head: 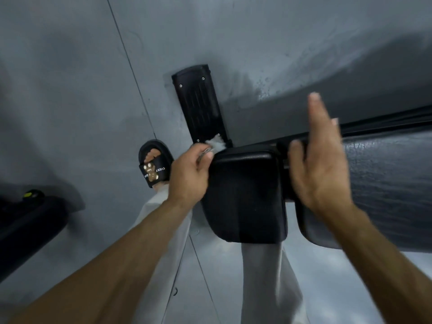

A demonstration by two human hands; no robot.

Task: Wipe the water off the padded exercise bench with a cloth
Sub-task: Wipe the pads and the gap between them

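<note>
The black padded bench has a small seat pad (pixel 245 197) in the middle and a longer back pad (pixel 385 183) running off to the right. My left hand (pixel 189 174) grips a small white cloth (pixel 216 145) at the far left corner of the seat pad. Most of the cloth is hidden inside my fist. Over the gap between the two pads hovers my right hand (pixel 320 160), fingers spread and holding nothing; it looks blurred. No water drops are clear on the pads.
A black ribbed foot plate (pixel 201 106) of the bench frame lies on the grey floor beyond the seat. My foot in a black slide sandal (pixel 154 167) stands left of it. Another dark padded piece (pixel 25 228) sits at the far left. Wet spots (pixel 264 87) mark the floor.
</note>
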